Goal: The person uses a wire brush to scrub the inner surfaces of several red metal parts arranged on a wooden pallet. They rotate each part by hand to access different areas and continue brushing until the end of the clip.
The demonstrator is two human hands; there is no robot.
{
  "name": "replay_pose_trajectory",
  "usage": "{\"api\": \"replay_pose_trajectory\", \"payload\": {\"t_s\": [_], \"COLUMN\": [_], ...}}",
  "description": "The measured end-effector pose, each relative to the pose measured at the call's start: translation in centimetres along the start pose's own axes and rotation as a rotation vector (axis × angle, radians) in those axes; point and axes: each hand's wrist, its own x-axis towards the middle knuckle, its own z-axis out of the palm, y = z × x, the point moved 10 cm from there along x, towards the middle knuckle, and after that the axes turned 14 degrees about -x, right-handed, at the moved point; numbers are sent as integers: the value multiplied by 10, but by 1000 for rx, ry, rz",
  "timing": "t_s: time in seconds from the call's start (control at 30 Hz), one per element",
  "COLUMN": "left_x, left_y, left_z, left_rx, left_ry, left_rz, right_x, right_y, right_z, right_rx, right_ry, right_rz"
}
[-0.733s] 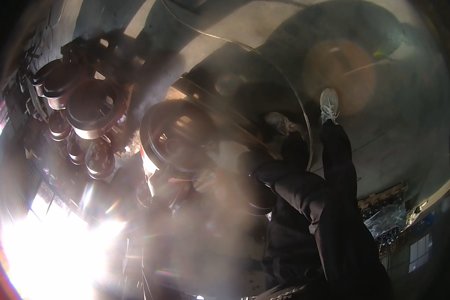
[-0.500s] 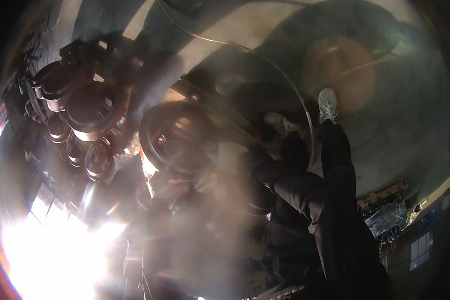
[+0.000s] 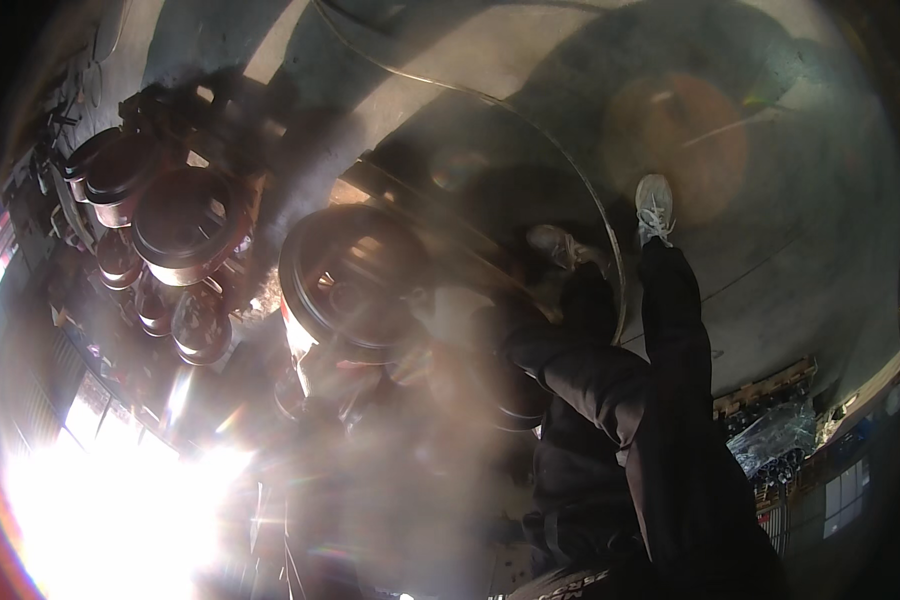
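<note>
A dark sleeve (image 3: 580, 385) slants left across my body, seemingly my right arm. At its end is a pale shape, apparently my gloved right hand (image 3: 460, 308), beside a large round dark-rimmed, red-brown metal part (image 3: 355, 275). Glare and haze wash out the fingers, so whether they touch or grip the part cannot be told. My left hand cannot be made out in the haze and shadow on that side. Another dark rounded edge (image 3: 520, 405) shows below the sleeve, partly covered.
Several red-brown round parts with dark rims (image 3: 185, 220) stand grouped at the left. A thin hose or cable (image 3: 570, 155) curves over the grey floor (image 3: 790, 230) past my shoes (image 3: 655, 205). A crate with plastic-wrapped items (image 3: 775, 430) lies at the right. Strong sunlight floods the lower left.
The view has shifted very slightly. The sleeve and the pale shape stay almost where they were, and no part has visibly moved.
</note>
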Motion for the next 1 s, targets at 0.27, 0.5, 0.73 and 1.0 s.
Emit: {"api": "replay_pose_trajectory", "payload": {"t_s": [0.27,0.5,0.73,1.0], "left_x": [3,-28,-60,-22], "left_y": [-6,58,114,38], "left_z": [-2,22,42,19], "left_rx": [22,56,-179,-189], "left_ry": [-5,-79,-118,-19], "left_rz": [-21,113,116,-27], "right_x": [15,22,22,31], "right_y": [-3,10,-5,-17], "right_z": [18,39,29,21], "right_rx": [-323,-438,-409,-369], "right_ry": [-246,-351,-359,-346], "right_rz": [-126,21,-6,-36]}}
